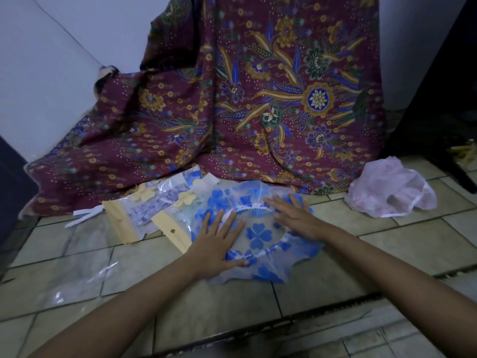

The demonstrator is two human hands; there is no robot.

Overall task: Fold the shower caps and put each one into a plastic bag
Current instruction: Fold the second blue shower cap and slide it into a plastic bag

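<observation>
A clear shower cap with blue flowers point(258, 236) lies spread flat on the tiled floor, its white elastic rim facing up. My left hand point(218, 244) presses flat on its left side, fingers apart. My right hand point(291, 215) lies flat on its upper right part, fingers spread. A pink shower cap point(392, 192) sits crumpled to the right. Two plastic bags with yellow header strips point(144, 210) point(178, 231) lie to the left, each holding a folded cap. An empty clear plastic bag point(74, 282) lies on the floor at the lower left.
A maroon batik cloth point(258, 99) hangs against the wall and pools on the floor right behind the caps. White paper strips point(82, 215) lie left of the bags. A dark furniture leg point(459, 174) stands at the right. A floor groove point(284, 319) runs across in front.
</observation>
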